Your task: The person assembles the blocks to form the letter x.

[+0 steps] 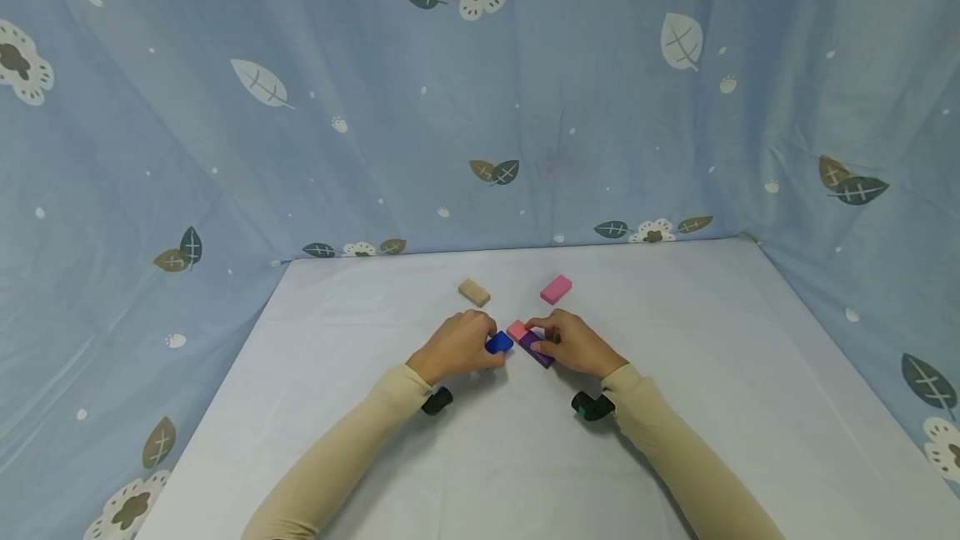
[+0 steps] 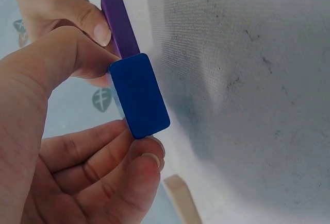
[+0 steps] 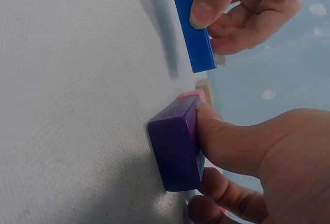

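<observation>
My left hand grips a blue rectangular block between thumb and fingers. In the right wrist view this blue block hangs a little above the white cloth, its shadow beside it. My right hand pinches a purple block that lies low on the cloth, with the thumb along one side in the right wrist view. At the purple block's far end sits a salmon-pink block, partly hidden by the right fingers. The blue block is just left of these two.
Farther back on the white-covered table lie a tan wooden block and a bright pink block, set apart. A patterned blue curtain rises behind and at both sides. A black wrist device sits under the right sleeve.
</observation>
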The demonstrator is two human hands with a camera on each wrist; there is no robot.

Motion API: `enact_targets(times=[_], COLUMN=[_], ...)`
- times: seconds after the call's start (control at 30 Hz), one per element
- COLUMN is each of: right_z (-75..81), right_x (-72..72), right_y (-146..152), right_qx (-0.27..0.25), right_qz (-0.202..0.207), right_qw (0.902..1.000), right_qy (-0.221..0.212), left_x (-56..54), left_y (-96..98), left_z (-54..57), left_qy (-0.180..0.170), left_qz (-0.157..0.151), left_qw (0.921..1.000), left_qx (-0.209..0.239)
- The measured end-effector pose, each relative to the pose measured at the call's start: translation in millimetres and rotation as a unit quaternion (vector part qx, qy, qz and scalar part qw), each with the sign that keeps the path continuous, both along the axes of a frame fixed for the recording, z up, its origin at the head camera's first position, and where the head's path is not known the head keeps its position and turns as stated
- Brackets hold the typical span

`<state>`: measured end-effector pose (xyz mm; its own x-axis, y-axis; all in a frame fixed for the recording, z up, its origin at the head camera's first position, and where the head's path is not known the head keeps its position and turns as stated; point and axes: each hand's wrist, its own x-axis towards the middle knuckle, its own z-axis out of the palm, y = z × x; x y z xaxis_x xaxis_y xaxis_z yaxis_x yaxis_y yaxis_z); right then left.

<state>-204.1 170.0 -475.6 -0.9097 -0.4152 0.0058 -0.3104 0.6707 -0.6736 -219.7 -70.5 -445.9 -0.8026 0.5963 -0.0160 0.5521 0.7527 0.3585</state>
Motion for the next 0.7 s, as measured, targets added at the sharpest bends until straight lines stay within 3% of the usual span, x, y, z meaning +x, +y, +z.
enact_targets(times=[0.7], right_z=[0.3], right_x=[0.5], right_y=[-0.4], right_qx=[0.003], right_qz=[-0.003], right_qw=[1.0000], right_qy=[0.003], left_x=[-5.1], left_y=[3.5], left_z=[-7.6], left_qy=[0.012], left_qz=[-0.004], left_qw=[0.9999], left_qx=[-0.006])
